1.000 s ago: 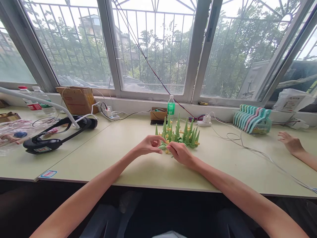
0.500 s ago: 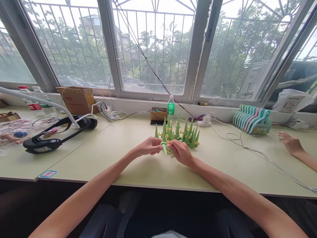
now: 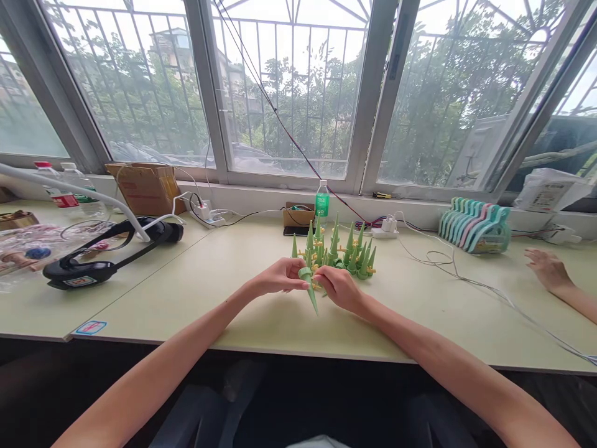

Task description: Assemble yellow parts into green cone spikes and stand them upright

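Note:
My left hand (image 3: 278, 277) is closed on a green watering spike (image 3: 312, 299), a pointed plastic cone with a wider collar at its top. The spike tilts with its tip down and toward me. My right hand (image 3: 342, 288) is pinched close against the collar's right side. Whatever lies between its fingertips is too small and covered to make out. Right behind both hands stands a cluster of similar green spikes (image 3: 334, 244), points up, with small yellow valves (image 3: 372, 270) among them.
A green-labelled bottle (image 3: 322, 202) and small cardboard box (image 3: 299, 216) stand behind the cluster. A black headset (image 3: 84, 270) lies left. Teal and pink hangers (image 3: 485, 227), white cables (image 3: 485, 285) and another person's hand (image 3: 550, 272) are right. The table's front edge (image 3: 308, 353) is near me.
The held spike has swung, so more of its length shows and its tip points lower and slightly right. Both hands stay nearly in place.

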{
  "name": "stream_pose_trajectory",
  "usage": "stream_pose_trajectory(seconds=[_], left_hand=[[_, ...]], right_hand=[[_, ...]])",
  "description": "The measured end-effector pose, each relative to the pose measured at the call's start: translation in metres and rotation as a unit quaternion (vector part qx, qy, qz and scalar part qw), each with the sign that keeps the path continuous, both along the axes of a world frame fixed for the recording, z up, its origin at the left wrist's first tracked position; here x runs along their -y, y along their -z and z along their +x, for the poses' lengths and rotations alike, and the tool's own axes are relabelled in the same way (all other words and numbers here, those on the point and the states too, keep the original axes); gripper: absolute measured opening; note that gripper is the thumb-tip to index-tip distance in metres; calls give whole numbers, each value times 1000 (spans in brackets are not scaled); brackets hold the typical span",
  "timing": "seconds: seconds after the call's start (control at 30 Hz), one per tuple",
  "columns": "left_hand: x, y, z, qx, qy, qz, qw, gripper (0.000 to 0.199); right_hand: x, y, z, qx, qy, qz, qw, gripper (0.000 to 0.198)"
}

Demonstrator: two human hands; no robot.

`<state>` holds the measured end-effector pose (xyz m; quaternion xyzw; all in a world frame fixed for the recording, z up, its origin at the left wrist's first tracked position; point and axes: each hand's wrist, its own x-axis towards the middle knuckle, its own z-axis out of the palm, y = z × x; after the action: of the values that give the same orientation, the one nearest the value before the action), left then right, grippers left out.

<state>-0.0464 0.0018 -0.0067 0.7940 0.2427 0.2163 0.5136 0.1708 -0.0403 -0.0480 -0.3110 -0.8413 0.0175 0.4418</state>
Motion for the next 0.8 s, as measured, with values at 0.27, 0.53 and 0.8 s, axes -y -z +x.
stream_pose_trajectory(seconds=[0.27,0.53,0.8], left_hand=[[3,-3,2,13,-24,22,999,43],[6,-4,2,32,-26,19,999,43],[10,-7,3,47,-31,11,998,41]], right_hand=[[-2,2,0,26,10,-16,999,34],[0,0,0,35,8,-19,999,35],[0,-1,0,36,5,-17,999,36]])
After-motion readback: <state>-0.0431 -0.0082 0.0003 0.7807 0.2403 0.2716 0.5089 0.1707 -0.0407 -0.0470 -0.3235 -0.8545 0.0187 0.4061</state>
